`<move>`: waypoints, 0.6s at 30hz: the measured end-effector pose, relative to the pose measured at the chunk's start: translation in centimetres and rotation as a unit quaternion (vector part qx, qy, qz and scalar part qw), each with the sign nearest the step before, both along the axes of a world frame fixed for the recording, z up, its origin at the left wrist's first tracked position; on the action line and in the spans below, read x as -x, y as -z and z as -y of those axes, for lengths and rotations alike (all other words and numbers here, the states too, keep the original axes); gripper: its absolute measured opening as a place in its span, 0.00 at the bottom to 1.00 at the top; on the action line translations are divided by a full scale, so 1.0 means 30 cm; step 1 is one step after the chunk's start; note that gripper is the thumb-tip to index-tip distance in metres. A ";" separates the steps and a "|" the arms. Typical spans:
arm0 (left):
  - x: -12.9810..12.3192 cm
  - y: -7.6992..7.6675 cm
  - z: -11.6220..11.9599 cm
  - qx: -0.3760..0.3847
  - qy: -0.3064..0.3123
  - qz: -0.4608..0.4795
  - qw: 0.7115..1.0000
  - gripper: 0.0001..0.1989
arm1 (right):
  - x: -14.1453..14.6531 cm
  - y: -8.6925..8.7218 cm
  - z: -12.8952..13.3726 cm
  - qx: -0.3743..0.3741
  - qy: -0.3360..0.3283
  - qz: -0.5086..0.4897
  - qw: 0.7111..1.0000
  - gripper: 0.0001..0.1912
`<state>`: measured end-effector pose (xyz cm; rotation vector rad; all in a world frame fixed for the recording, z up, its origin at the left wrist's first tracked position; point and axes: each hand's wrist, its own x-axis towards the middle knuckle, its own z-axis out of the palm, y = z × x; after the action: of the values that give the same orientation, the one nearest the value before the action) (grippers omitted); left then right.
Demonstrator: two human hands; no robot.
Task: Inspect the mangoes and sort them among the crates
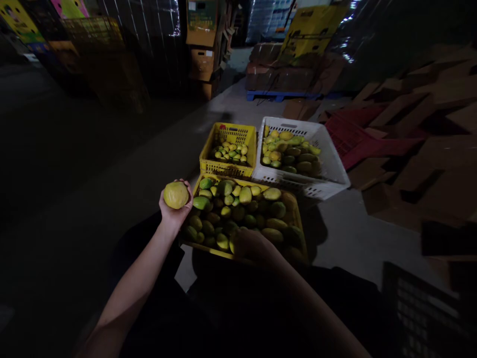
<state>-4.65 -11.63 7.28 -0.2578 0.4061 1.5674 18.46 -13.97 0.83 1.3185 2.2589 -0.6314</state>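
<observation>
My left hand (179, 211) is closed around a large, roundish yellow fruit (176, 195), held up beside the left edge of the near yellow crate (302, 238). That crate is full of green and yellow fruits (245, 195), rounded to long in shape. Low over its near side, my right hand (251, 244) has its fingers curled down on a yellow-green fruit (232, 243). The hand and shadow hide much of this fruit.
Behind stand a smaller yellow crate (208, 149) of small fruits and a white crate (337, 166) of longer ones. Cardboard (434, 174) and a red crate (350, 136) lie at right. A blue pallet (268, 95) bears stacked goods at the back.
</observation>
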 end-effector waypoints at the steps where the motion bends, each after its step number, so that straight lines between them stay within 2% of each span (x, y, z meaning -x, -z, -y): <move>1: 0.006 -0.001 -0.002 0.002 -0.007 -0.001 1.000 0.12 | 0.003 0.010 -0.002 0.000 -0.002 0.003 1.000 0.16; 9: 0.057 0.004 -0.017 0.095 -0.067 -0.051 0.992 0.17 | 0.049 0.069 -0.040 -0.058 0.006 -0.002 0.998 0.16; 15: 0.083 0.021 -0.016 0.139 -0.059 -0.039 0.988 0.20 | 0.235 0.115 -0.156 -0.152 0.009 -0.069 0.986 0.31; 18: 0.084 0.017 -0.018 0.140 -0.063 -0.038 0.987 0.20 | 0.326 0.142 -0.237 -0.187 -0.014 -0.113 0.976 0.33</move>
<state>-7.17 -11.08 6.77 -0.4491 0.6830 1.6458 8.67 -6.86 -3.42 1.4416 2.6762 -0.3689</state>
